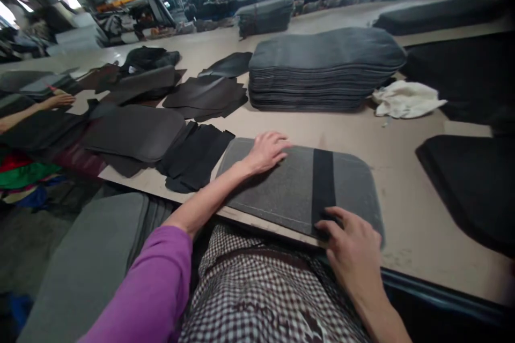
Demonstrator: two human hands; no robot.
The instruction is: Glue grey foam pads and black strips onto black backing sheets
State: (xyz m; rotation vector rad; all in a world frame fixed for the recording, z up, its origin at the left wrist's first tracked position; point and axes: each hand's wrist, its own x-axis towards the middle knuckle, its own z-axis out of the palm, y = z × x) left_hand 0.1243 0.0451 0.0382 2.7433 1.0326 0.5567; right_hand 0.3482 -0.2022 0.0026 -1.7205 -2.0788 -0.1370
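Note:
A grey panel with rounded corners [277, 193] lies flat at the table's front edge. Across its right part runs a black strip [323, 177], from the far edge to the near edge. My left hand [269, 151] rests on the panel's far left part, fingers spread and apart from the strip. At the near end of the strip is my right hand [354, 241], its thumb and fingers apart, fingertips touching the strip. Left of the panel lies a loose pile of black strips [197, 155].
Behind the panel stands a tall stack of grey panels [322, 75], with a white cloth [408, 99] beside it. Dark panels [475, 187] lie at the right. Dark sheets [134, 131] cover the left side, where another person's hand [60, 100] shows. More panels [92, 257] hang below the table edge.

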